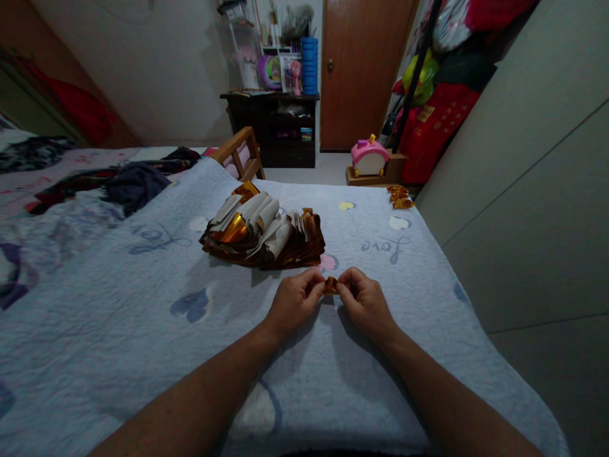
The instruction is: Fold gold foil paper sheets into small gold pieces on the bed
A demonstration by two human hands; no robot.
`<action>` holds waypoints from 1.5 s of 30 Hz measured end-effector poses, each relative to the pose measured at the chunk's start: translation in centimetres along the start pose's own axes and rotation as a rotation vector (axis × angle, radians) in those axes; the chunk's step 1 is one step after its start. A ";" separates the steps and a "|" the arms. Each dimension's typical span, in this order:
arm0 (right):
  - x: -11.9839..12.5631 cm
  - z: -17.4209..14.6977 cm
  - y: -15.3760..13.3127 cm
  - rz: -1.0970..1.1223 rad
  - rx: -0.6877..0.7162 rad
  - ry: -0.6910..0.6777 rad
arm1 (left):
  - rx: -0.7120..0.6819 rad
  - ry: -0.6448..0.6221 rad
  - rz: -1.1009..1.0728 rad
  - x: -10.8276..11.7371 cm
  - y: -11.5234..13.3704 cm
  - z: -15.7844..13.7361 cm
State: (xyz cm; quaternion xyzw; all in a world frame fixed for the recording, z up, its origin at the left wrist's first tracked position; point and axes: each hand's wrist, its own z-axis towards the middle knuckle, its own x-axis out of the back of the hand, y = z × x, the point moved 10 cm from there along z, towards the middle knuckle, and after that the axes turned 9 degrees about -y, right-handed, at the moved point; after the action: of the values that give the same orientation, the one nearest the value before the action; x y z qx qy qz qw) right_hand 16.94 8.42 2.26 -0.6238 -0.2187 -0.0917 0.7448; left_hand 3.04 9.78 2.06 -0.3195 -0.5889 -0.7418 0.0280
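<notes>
Where small slips could come from

The quilt [143, 343] is soft, so a pull on it could shift everything above. The loose pile of gold-and-white sheets [266, 231] stands uneven, and a knock could make it slide. The folded pieces [401, 197] lie near the far right corner, from where they might fall. Between the left hand [297, 298] and the right hand [366, 301], fingertips pinch both ends of one gold piece [332, 285]; uneven pulling may tear it

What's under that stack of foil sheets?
Light blue blanket shows around the stack, with a pink patch by its front right corner. Whatever lies directly beneath the stack is covered, so I can't see it.
</notes>
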 end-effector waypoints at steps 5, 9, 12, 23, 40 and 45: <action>0.2 0.0 0.1 -0.027 -0.013 0.008 | 0.003 0.016 0.035 0.1 -0.2 0.0; 0.3 0.0 0.3 -0.036 -0.021 0.026 | 0.004 0.031 0.055 0.3 -0.2 0.0; 0.4 0.0 0.4 -0.040 -0.021 0.038 | -0.001 0.039 0.054 0.5 -0.1 0.0; 0.4 0.1 0.3 -0.051 -0.016 0.037 | -0.014 0.062 0.099 0.5 0.2 -0.2; 0.2 -0.1 -0.1 -0.051 -0.004 0.021 | -0.004 0.051 0.096 0.2 -0.4 -0.1; 0.2 0.0 0.3 -0.049 -0.016 0.024 | 0.012 0.063 0.093 0.8 -0.1 -0.2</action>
State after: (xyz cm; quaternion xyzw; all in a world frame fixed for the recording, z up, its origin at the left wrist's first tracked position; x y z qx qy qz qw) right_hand 17.23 8.54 2.06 -0.6229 -0.2243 -0.1191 0.7399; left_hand 2.34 9.89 2.38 -0.3227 -0.5767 -0.7460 0.0828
